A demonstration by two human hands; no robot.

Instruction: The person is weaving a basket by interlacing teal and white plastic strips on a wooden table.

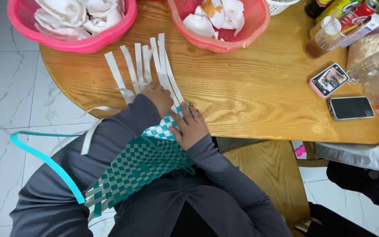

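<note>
At the table's (pixel 251 92) edge, the left hand (pixel 159 97) pinches white strips (pixel 154 66). The right hand (pixel 191 127) presses flat, fingers spread, on the teal-and-white woven mat (pixel 141 164).

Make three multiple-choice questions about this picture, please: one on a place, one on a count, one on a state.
1. Where do the loose white strips lie?
A. on the round wooden table
B. in a basket
C. on the floor

2. How many phones lie on the table?
A. one
B. two
C. four

3. What is the state of the right hand?
A. raised in the air
B. pressed flat on the teal-and-white woven mat
C. holding a phone

Answers:
1 A, the strips fan out over the wood.
2 B, a pink-cased phone and a dark-screened phone are beside each other.
3 B, its fingers rest spread on the weave, next to the left hand.
</note>
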